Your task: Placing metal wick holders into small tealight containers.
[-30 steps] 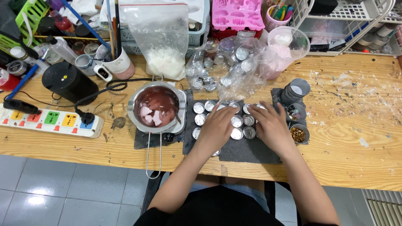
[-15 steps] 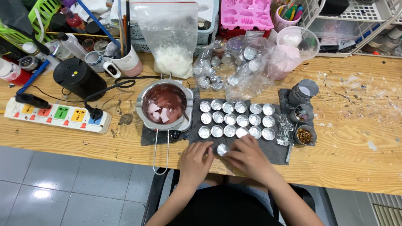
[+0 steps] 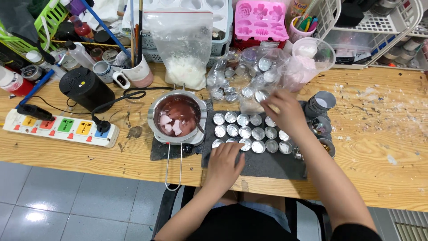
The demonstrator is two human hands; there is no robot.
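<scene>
Several small round metal cups (image 3: 249,132) stand in rows on a dark grey mat (image 3: 263,166). My left hand (image 3: 225,163) lies on the mat's front left part, fingertips touching the nearest cups in the front row. My right hand (image 3: 281,111) reaches over the rows to a clear plastic bag of more cups (image 3: 243,78) and pinches a single metal cup (image 3: 261,95) at its fingertips. Left of the mat sits a metal pouring pot (image 3: 178,117) of reddish-brown melted wax with pale lumps floating in it, its wire handle pointing toward me.
On the wooden table: a white power strip (image 3: 60,127), a black round device (image 3: 84,89), a mug of brushes (image 3: 138,71), a bag of white flakes (image 3: 187,67), a pink flower mould (image 3: 263,20), a clear plastic cup (image 3: 312,53), stacked dark cups (image 3: 323,102), and a white wire basket (image 3: 370,27).
My right hand has left the mat's front edge and gone up over the rows to the bag. My left hand has stayed near the front left of the mat.
</scene>
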